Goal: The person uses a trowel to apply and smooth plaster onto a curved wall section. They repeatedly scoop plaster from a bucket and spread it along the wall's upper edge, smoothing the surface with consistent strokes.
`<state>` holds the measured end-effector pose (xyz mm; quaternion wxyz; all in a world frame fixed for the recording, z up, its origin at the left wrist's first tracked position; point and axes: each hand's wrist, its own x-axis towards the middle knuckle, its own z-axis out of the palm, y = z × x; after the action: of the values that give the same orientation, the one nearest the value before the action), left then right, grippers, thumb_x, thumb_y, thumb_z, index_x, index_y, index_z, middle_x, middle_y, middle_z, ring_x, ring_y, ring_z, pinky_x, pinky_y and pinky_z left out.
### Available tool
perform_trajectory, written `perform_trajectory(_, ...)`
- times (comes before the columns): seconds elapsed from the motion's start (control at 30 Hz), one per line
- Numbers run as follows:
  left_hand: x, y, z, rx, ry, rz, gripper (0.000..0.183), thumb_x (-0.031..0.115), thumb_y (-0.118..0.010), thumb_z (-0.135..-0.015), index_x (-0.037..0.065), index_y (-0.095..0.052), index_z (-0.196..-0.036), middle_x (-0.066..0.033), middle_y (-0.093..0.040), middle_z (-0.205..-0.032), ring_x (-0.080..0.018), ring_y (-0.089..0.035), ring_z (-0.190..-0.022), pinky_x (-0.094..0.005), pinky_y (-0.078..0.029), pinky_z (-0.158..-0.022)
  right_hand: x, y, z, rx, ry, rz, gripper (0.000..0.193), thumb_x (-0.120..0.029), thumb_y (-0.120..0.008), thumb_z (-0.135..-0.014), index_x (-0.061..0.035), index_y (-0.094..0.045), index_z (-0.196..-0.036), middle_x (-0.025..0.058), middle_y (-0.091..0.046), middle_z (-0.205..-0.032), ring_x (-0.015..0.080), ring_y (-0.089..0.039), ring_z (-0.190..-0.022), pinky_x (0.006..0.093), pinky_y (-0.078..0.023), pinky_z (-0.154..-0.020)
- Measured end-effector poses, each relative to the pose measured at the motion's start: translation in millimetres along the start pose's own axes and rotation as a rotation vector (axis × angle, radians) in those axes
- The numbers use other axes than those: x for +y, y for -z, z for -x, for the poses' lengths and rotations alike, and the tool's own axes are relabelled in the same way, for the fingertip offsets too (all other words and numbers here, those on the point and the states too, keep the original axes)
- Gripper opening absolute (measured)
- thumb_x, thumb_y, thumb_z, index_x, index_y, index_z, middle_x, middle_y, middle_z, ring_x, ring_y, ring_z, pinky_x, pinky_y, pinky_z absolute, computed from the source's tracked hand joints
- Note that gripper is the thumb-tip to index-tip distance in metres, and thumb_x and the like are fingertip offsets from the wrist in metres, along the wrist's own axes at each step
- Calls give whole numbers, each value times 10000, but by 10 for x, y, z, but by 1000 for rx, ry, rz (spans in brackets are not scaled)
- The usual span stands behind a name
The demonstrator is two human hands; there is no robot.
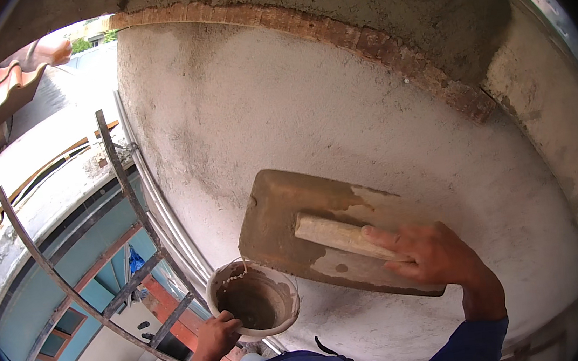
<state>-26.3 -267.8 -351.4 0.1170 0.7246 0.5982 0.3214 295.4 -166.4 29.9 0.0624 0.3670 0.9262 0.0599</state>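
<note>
My right hand (432, 253) is closed around the wooden handle of a large plastering float (284, 205). The float's long board lies close along the pale wall (239, 108), its face wet and smeared with grey-brown mortar; whether it touches the wall I cannot tell. To the lower left, my left hand (218, 334) grips the rim of a small round bucket (292, 296). Dried mortar coats the bucket's inside, and a darker patch shows at its bottom. A thin wire handle stands over its mouth, below the float's left end.
A rough wooden batten (351, 36) runs along the wall's upper part, with darker, damp-looking plaster (425, 4) beyond it. Pale pipes (157, 201) follow the wall's left edge. Left of them stands a dark ladder-like frame (59, 275), high above a blue-walled building and a lower level.
</note>
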Motion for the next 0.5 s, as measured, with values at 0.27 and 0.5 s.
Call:
perform_trajectory(0.27, -199, -267, 119, 27, 66, 58, 188, 170, -801, -705, 155, -752, -886, -39, -650, -864, -300, -694, -762, -420, -570, -679, 394, 1359, 126, 916, -281, 459, 625, -50, -648, -914, -146, -505, -1515, 105, -555, -1503, 310, -596, -1313, 399, -481, -1077)
perform_trajectory(0.5, -255, -382, 3, 42, 7, 100, 189, 176, -805, -693, 151, -751, -873, -45, -649, -858, -298, -696, -745, -421, -570, -674, 630, 1870, -359, 791, -402, 632, 550, -228, -615, -990, -271, -493, -1524, 133, -631, -1407, 307, -614, -1285, 418, -454, -1112)
